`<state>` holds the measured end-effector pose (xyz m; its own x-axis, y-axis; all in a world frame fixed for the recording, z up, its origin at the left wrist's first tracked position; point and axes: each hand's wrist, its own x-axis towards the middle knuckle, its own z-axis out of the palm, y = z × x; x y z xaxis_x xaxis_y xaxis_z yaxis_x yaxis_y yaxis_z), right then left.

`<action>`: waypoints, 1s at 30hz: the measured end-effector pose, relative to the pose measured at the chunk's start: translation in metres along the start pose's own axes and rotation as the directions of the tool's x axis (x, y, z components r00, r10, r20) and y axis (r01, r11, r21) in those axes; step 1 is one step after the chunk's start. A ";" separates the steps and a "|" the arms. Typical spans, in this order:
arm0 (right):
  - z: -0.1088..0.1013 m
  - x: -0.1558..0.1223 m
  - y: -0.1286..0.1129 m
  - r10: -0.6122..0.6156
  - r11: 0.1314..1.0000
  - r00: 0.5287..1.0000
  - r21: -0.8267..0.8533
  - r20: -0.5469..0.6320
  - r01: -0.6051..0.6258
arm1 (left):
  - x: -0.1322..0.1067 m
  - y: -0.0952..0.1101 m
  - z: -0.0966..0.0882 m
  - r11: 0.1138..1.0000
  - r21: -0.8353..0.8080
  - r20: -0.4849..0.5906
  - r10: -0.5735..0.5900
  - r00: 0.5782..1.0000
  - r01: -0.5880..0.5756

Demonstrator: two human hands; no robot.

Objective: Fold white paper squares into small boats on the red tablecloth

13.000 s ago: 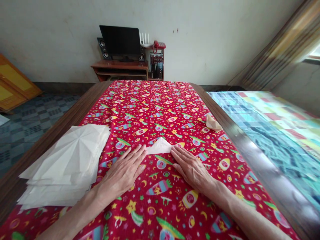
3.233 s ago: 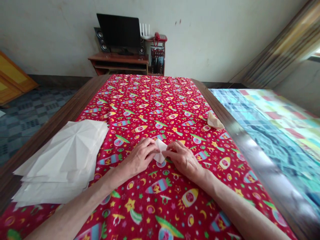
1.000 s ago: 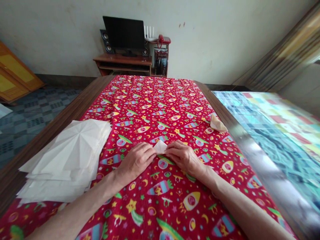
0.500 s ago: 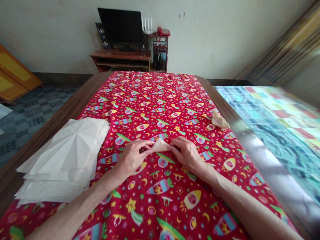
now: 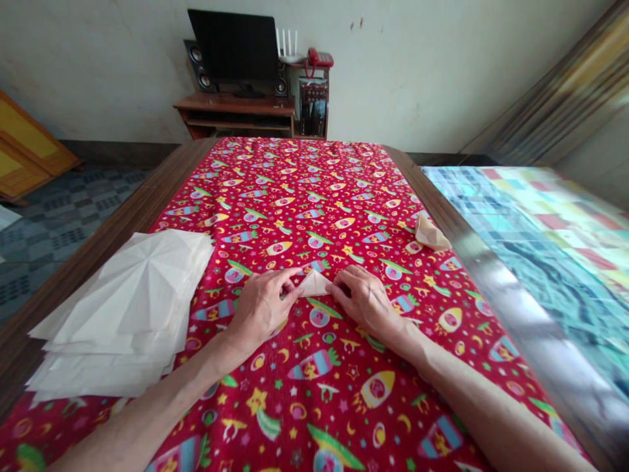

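A small folded paper triangle [image 5: 315, 284], cream-white with its point away from me, is on the red patterned cloth [image 5: 314, 393] between my hands. My left hand [image 5: 266, 298] pinches its left corner between thumb and fingers. At the right corner, my right hand [image 5: 361, 293] has its thumb and curled fingers closed on the paper. To the left lies a stack of creased white paper sheets [image 5: 132, 301], the top one marked with folds that fan out from one point. Another folded paper piece [image 5: 431, 233] rests near the cloth's right edge.
The cloth covers a brown wooden table [image 5: 167, 177]. Beyond it stand a desk [image 5: 236, 105] with a black monitor [image 5: 236, 49], speakers and a red telephone [image 5: 320, 59]. A bed [image 5: 550, 242] with a blue checked cover is on the right, a yellow cabinet [image 5: 34, 144] on the left.
The paper triangle now shows a more even, symmetric face with a line down its middle. My left fingers have shifted slightly on its corner; both hands stay in nearly the same place.
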<state>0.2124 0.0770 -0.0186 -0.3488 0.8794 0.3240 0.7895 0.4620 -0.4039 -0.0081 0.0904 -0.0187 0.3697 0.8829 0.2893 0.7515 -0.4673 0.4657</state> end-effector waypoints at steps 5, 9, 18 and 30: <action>-0.003 0.002 -0.003 -0.009 0.998 1.000 -0.060 0.014 0.009 | 0.000 0.006 -0.001 0.993 0.111 -0.022 0.053 0.998 -0.050; -0.004 0.004 -0.006 -0.007 0.997 1.000 -0.076 0.030 0.009 | -0.002 0.012 -0.003 0.959 0.248 -0.033 0.151 0.988 -0.138; -0.005 0.001 -0.007 -0.024 0.998 0.999 -0.066 -0.029 0.022 | -0.009 0.023 -0.011 0.852 0.333 0.236 0.338 0.911 -0.403; -0.006 -0.007 -0.004 -0.037 0.992 0.998 -0.123 -0.050 0.031 | -0.012 0.017 -0.007 0.863 0.325 0.276 0.304 0.912 -0.387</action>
<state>0.2152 0.0680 -0.0142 -0.3523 0.8547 0.3812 0.8344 0.4713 -0.2858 -0.0036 0.0717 -0.0089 0.7167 0.6752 0.1745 0.6832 -0.7300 0.0187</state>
